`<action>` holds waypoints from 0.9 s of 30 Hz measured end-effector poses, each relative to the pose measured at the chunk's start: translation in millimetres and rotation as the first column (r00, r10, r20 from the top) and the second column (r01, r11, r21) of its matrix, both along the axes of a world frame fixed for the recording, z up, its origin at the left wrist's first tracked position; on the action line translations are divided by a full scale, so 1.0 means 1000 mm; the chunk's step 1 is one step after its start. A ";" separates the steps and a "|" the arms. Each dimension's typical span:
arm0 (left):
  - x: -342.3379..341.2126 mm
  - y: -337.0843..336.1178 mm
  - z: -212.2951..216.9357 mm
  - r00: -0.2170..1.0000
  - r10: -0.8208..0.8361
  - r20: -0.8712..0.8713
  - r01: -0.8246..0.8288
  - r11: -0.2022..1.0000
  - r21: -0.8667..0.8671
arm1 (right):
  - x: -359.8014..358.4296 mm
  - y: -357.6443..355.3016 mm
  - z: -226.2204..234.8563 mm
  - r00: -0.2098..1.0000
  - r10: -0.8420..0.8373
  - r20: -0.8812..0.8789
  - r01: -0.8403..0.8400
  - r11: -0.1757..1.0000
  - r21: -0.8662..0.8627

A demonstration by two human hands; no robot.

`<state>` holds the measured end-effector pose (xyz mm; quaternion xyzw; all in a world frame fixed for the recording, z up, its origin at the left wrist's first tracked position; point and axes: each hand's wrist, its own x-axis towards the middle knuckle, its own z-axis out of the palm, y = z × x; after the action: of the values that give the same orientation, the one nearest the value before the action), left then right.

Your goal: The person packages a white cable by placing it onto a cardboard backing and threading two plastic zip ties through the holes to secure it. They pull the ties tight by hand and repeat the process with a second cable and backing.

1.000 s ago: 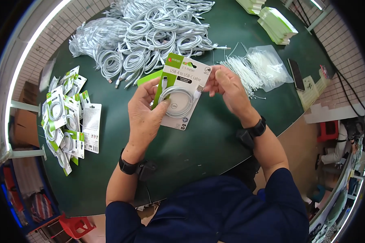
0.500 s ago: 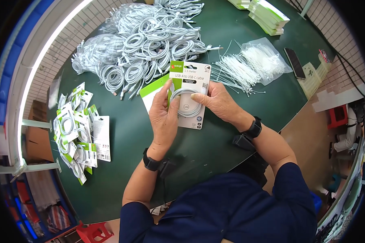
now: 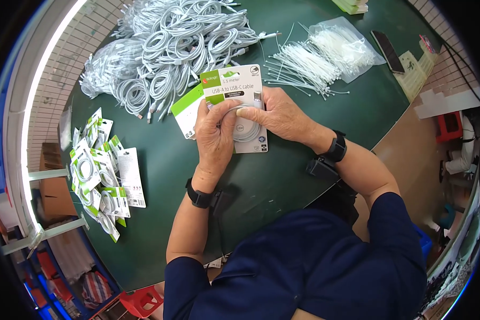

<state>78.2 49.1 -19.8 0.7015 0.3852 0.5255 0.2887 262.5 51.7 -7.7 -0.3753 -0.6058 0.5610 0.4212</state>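
Between the two hands, above the green table, sits a white and green package card with a coiled white cable laid on its face. The left hand grips the card from the lower left side, its fingers curled together over the coil and its thumb pressed on the front. The right hand comes from the right, with its fingertips pressed flat on the upper part of the coil, close to the left thumb. A second green card shows just behind the left fingers.

The step in hand appears to be the seating of the cable into its card. The next move probably calls for steady pressure from both thumbs, so that the coil stays round and does not spring out.

Beyond the fingers lies a heap of loose white cables, and to the right of it a pile of white ties partly in a clear bag. Well to the left of the left hand lie the finished packs.
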 end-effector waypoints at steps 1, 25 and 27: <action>-0.003 -0.001 -0.001 1.000 0.005 0.008 -0.005 1.000 0.000 | -0.002 -0.001 -0.003 1.000 -0.020 0.008 0.020 1.000 0.000; -0.020 -0.047 0.017 0.890 0.104 0.443 0.272 0.661 -0.700 | -0.018 -0.014 -0.002 0.984 -0.162 -0.071 0.160 0.986 -0.035; -0.020 -0.051 0.022 0.845 0.141 0.516 0.330 0.620 -0.711 | -0.021 -0.012 0.001 0.988 -0.143 -0.050 0.141 0.989 -0.042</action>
<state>58.5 -1.5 2.4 0.3548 0.4401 0.4598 0.6849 241.3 39.3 -7.1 -0.4107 -0.5553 0.5507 0.4686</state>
